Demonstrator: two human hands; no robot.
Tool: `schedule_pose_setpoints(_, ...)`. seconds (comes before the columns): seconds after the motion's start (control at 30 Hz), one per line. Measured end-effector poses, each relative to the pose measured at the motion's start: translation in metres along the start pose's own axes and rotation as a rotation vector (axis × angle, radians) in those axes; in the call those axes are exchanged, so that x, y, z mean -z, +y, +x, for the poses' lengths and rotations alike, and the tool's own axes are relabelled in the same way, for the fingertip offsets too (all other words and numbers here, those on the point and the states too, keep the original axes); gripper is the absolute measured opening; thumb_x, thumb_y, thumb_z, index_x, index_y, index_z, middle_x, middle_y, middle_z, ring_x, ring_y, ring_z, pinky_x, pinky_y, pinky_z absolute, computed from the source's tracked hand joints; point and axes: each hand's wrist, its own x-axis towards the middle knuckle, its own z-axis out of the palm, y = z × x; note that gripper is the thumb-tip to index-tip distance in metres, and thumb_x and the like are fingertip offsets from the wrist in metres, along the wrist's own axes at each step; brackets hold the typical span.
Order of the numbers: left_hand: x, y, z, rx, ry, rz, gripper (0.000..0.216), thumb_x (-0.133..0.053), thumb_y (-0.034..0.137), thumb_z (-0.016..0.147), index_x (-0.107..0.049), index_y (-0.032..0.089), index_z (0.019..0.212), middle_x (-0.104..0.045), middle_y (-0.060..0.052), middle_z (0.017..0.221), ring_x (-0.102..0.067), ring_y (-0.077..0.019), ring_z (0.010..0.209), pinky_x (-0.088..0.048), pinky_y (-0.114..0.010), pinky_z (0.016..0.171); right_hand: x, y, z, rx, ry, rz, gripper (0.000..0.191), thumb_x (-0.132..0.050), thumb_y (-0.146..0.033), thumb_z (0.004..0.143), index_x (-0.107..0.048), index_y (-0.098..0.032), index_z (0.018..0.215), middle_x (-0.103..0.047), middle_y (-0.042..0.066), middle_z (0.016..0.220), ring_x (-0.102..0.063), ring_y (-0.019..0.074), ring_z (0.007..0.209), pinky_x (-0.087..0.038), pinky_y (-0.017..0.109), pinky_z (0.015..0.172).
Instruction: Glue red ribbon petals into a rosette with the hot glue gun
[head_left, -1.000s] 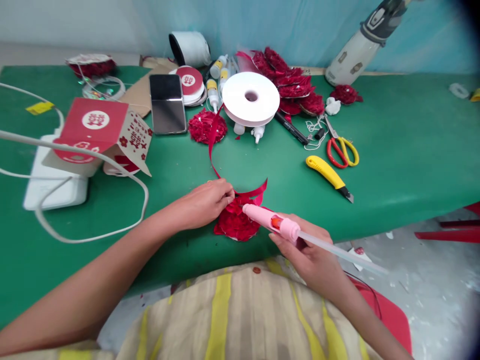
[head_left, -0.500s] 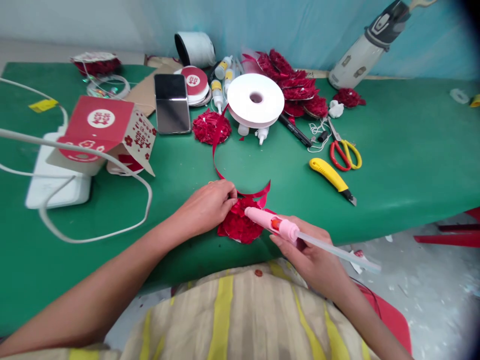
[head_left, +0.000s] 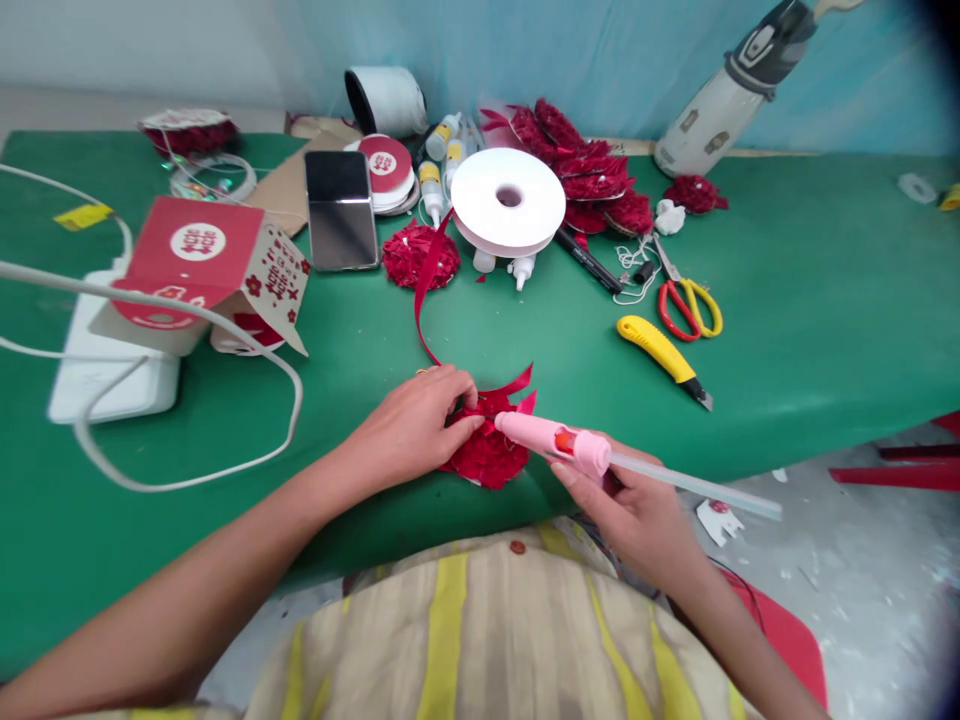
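A round flower of gathered red ribbon (head_left: 491, 463) lies at the green table's front edge, before my body. My left hand (head_left: 420, 420) is closed at its upper left, finger and thumb pinching the red ribbon (head_left: 421, 310) that runs down from the white spool (head_left: 508, 228). A cut ribbon end sticks out past the flower. In my right hand (head_left: 637, 515) is a pink glue gun (head_left: 536, 438), held from below. Its tip points at the flower's top, close to my left thumb; whether it touches cannot be seen. A clear glue stick (head_left: 697, 485) juts from its back.
A yellow utility knife (head_left: 654, 350), scissors (head_left: 691, 300) and a black marker (head_left: 589, 262) lie to the right. Several red ribbon flowers (head_left: 592, 178) are piled behind the spool. At left stand a phone (head_left: 341, 210), a red box (head_left: 195, 245) and a looping white cable (head_left: 289, 400).
My left thumb has stretched right, across the flower's top. The glue gun and my right hand have shifted slightly right, and the loose ribbon end has moved a little.
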Motion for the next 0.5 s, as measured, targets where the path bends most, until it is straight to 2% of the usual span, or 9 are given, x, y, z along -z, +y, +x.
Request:
schedule_pose_setpoints(0.13, 0.0008, -0.0009, -0.0002, 0.015, -0.026, 0.023, 0.013, -0.051, 0.032, 0.086, -0.055, 0.020, 0.084, -0.052, 0.000, 0.075, -0.050, -0.0180, 0.071, -0.038, -0.031, 0.065, 0.0024, 0.0015, -0.0004, -0.047, 0.028, 0.007, 0.019, -0.059, -0.033, 0.089, -0.070, -0.019, 0.096, -0.072, 0.005, 0.089, -0.065, 0.0203, 0.076, -0.051, 0.029, 0.065)
schedule_pose_setpoints(0.23, 0.0027, 0.0001, -0.0005, 0.036, -0.035, 0.027, 0.013, -0.051, 0.033, 0.085, -0.055, 0.021, 0.085, -0.052, -0.001, 0.075, -0.051, -0.0185, 0.071, -0.038, -0.031, 0.065, 0.0035, 0.0000, 0.0002, -0.067, 0.039, 0.026, 0.022, -0.059, -0.034, 0.089, -0.072, -0.018, 0.094, -0.073, 0.006, 0.087, -0.066, 0.0218, 0.076, -0.053, 0.030, 0.064)
schedule_pose_setpoints(0.4, 0.0046, 0.0039, -0.0016, 0.048, -0.040, 0.024, 0.011, -0.052, 0.031, 0.082, -0.055, 0.021, 0.085, -0.052, -0.001, 0.076, -0.051, -0.0192, 0.073, -0.039, -0.032, 0.066, 0.0062, -0.0042, 0.0026, -0.050, 0.046, 0.032, 0.022, -0.059, -0.034, 0.089, -0.072, -0.018, 0.095, -0.072, 0.005, 0.085, -0.065, 0.0206, 0.073, -0.051, 0.029, 0.061)
schedule_pose_setpoints(0.5, 0.0048, 0.0058, -0.0023, 0.060, -0.039, 0.021, 0.010, -0.052, 0.029, 0.080, -0.055, 0.021, 0.085, -0.052, -0.001, 0.075, -0.052, -0.0194, 0.073, -0.039, -0.033, 0.066, 0.0089, -0.0069, 0.0056, -0.049, 0.023, 0.005, 0.019, -0.058, -0.034, 0.090, -0.070, -0.019, 0.092, -0.068, 0.002, 0.076, -0.062, 0.0188, 0.067, -0.048, 0.028, 0.056)
